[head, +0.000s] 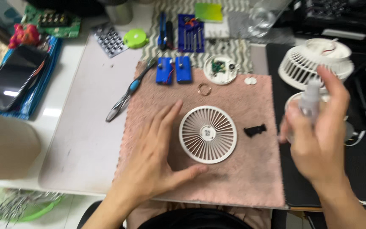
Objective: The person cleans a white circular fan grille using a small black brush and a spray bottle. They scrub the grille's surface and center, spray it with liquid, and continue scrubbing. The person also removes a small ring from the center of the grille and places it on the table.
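Near the pink cloth's (234, 178) front edge, your left hand (155, 157) lay spread beside the detached white fan grille (208, 134); your right hand (314, 131) gripped a clear bottle (309, 99). Fan housing (314, 63) sat apart, 2 blue batteries (174, 70) out.

A dark phone (11, 76) is lying at the far left on a blue tray (43, 80). Pliers (128, 93) with blue grips are resting left of the pink cloth (242, 169). Two blue battery packs (173, 70) are sitting on its far edge, a gold ring (204, 89) just near of them. A lime green disc (135, 38) is lying farther back.
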